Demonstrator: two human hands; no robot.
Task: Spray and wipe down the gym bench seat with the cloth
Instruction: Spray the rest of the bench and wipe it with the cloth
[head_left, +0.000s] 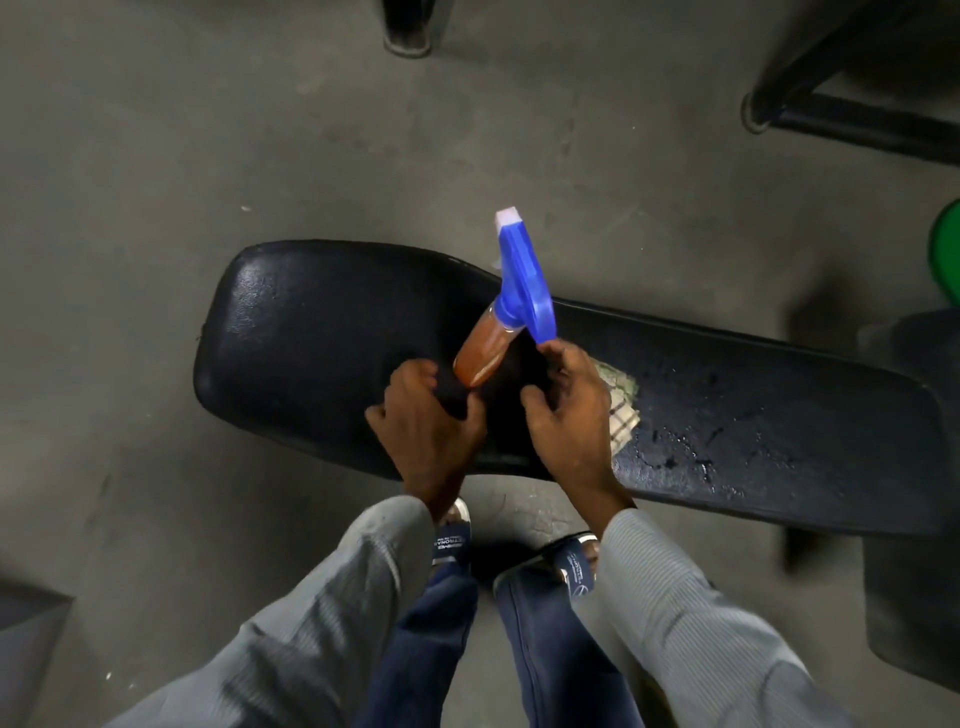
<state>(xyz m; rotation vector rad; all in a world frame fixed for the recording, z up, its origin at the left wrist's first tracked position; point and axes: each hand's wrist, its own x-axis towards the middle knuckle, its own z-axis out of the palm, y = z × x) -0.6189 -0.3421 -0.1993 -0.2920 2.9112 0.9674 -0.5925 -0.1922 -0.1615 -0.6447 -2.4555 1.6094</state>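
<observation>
Left hand (423, 415) pinches the spray bottle (480, 353) base over the bench seat (311, 332); right hand (566, 400) loosely touches the trigger. Light, slick plastic, so grab the neck.

Position: head-worn, above the bench seat (322, 332)
Facing: steeply down, toward floor (156, 156) and feet
Nearness: close, within arm's reach
Views: one only

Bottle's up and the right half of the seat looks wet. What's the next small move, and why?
Probably aim the spray bottle in the left hand at the dry wide end of the bench seat and squeeze: droplets show only on the right part, and the cloth waits under the right hand.
</observation>
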